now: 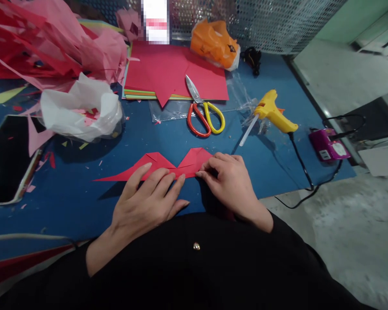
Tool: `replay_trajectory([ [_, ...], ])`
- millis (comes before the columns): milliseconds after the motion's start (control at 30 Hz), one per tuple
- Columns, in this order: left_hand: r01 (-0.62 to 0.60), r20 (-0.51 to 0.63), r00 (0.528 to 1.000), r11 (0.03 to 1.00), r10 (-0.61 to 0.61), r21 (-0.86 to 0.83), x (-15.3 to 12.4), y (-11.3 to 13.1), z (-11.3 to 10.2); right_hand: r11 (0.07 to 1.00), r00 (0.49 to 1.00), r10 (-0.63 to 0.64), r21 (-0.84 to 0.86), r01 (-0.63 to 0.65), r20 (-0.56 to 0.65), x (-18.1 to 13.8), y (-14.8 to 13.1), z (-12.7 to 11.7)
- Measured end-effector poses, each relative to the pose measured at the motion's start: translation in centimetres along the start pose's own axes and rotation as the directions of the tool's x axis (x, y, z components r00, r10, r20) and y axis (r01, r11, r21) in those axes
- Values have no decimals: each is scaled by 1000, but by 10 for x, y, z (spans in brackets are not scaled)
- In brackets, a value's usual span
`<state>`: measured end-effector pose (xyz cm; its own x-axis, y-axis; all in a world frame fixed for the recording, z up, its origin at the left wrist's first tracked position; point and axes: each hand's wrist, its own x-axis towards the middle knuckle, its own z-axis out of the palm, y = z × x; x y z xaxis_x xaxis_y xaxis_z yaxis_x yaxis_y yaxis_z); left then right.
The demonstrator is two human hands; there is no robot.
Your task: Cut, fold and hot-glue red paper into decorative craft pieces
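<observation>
A folded piece of red paper [155, 160] lies near the table's front edge, with two raised peaks and a long point reaching left. My left hand [148, 193] rests on its lower edge, fingers stretched out and spread. At the paper's right end, my right hand [228, 178] pinches the lower edge between thumb and fingers; part of that end is hidden under the hand. Beyond the paper lie scissors [198, 101] with one red and one yellow handle, blades parted slightly and resting on a stack of red sheets [168, 69].
A yellow glue gun [274, 113] with a cord sits at the right, near a purple box [329, 144]. On the left are a white-lined bowl of scraps [84, 107], a dark tablet [9, 157] and crumpled pink paper [67, 38]. An orange bag [215, 43] stands at the back.
</observation>
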<state>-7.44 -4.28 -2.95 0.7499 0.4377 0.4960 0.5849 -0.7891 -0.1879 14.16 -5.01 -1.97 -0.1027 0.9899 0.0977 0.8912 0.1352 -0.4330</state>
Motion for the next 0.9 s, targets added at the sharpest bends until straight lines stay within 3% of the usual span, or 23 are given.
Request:
replay_trajectory([
  [667, 6, -12, 1000, 1000, -7, -15, 1, 0, 0, 992, 993, 117, 52, -117, -1, -5, 33, -17],
  [900, 21, 80, 997, 1000, -19, -23, -4, -2, 1, 986, 987, 161, 57, -160, -15, -5, 42, -26],
])
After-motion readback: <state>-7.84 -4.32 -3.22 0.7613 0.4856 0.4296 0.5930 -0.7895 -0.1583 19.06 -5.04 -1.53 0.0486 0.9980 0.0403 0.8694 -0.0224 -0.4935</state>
